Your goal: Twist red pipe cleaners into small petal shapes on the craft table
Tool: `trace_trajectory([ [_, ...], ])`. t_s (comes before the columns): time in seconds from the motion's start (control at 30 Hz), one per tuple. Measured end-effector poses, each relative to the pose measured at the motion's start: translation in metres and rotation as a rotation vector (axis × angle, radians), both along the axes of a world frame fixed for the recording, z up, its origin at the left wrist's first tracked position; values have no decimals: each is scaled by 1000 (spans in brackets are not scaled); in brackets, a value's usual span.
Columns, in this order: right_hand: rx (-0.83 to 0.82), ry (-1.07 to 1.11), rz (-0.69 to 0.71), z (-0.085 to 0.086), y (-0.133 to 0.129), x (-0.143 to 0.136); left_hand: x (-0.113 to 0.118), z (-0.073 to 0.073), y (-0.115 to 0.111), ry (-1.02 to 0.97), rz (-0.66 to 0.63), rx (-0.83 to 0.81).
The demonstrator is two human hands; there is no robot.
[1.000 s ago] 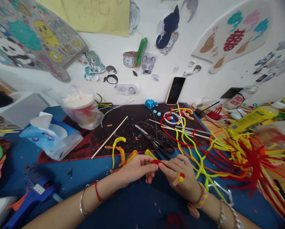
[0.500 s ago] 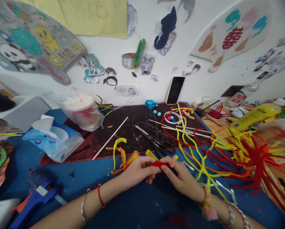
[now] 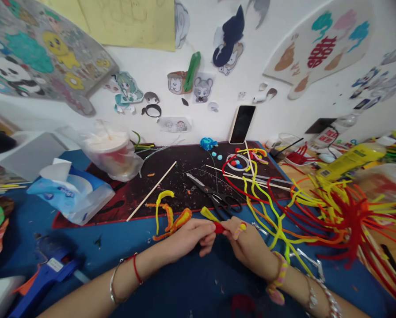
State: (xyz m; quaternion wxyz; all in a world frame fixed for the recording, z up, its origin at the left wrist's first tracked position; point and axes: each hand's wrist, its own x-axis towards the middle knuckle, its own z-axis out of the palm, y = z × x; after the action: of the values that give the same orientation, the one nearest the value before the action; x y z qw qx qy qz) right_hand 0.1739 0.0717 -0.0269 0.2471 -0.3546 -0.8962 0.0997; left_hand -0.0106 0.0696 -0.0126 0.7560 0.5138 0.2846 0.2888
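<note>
The left hand [image 3: 196,236] and right hand [image 3: 247,243] pinch a small red piece [image 3: 219,228] between them, near the black scissors [image 3: 222,203].

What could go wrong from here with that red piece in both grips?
The small red piece is held between the left grip and the right grip and partly covered, so it might slip out unnoticed. The scissors lie just beyond, so a forward move could knock them. Yellow fuzzy strands lie close to the pink-and-yellow bracelet and might snag on it.
</note>
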Motion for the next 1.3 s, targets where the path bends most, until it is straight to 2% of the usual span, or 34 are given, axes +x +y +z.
trace_trajectory([
  [0.17, -137, -3, -42, -1, -7, -4, 4, 0, -4, -68, -26, -15],
  [0.3, -282, 97, -54, 3, -10, -5, 5, -1, -3, 146, 99, 110],
  [0.4, -458, 249, -108, 7, -10, -3, 2, 6, -1, 387, 255, 387],
  [0.47, -582, 327, -128, 9, -9, -2, -1, 12, 1, 511, 290, 589],
  [0.57, -728, 371, -113, 10, -8, -2, -5, 20, 2, 722, 192, 929],
  [0.63, -757, 357, -105, 9, -8, -2, -7, 21, 3, 874, 117, 1141],
  [0.7, -686, 306, -108, 8, -9, -2, -7, 21, 3, 987, 71, 1292],
  [0.8, -395, 160, -119, 5, -9, 0, -6, 19, 2, 1058, 58, 1418],
  [0.87, -200, 53, -122, 4, -8, 1, -4, 18, 1, 1071, 71, 1453],
  [0.97, 5, -60, -117, 4, -6, 3, -2, 13, 0, 1076, 74, 1455],
  [1.07, 143, -123, -125, 4, -5, 3, 0, 6, -3, 1065, 60, 1484],
  [1.17, 209, -142, -143, 4, -5, 3, 1, 2, -7, 1036, 40, 1539],
  [1.23, 268, -139, -116, 3, -4, 4, 2, 3, -10, 1005, 48, 1475],
  [1.3, 335, -135, -87, 3, -1, 7, 4, 9, -13, 949, 83, 1262],
])
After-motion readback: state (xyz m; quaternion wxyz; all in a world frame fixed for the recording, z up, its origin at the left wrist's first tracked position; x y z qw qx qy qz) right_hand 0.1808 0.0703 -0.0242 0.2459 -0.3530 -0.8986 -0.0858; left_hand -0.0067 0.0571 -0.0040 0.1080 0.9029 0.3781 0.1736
